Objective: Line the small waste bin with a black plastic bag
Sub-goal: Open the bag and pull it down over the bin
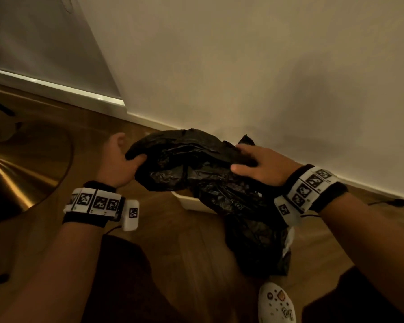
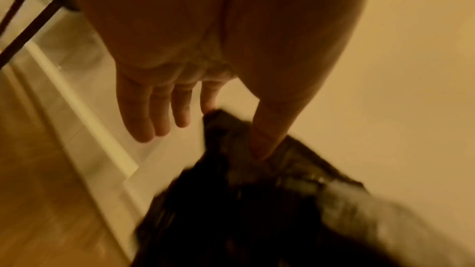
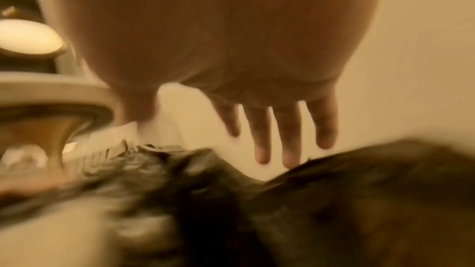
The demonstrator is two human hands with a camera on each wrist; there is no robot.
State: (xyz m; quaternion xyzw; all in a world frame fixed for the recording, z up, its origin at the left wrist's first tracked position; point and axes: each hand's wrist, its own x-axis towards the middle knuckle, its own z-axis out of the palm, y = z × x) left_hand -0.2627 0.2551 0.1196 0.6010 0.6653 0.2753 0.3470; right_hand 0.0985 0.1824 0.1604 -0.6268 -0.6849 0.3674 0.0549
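Both hands (image 1: 117,159) (image 1: 263,166) on black bag (image 1: 196,169); print unreadable

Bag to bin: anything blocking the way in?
Nothing visible. The hands, left and right, hold the crumpled bag directly over the white bin, with no other thing between them. The bag hides most of the bin's opening, so its inside cannot be checked.

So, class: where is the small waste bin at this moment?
In the head view the small waste bin stands on the floor by the wall, centre frame, mostly hidden under the black bag.
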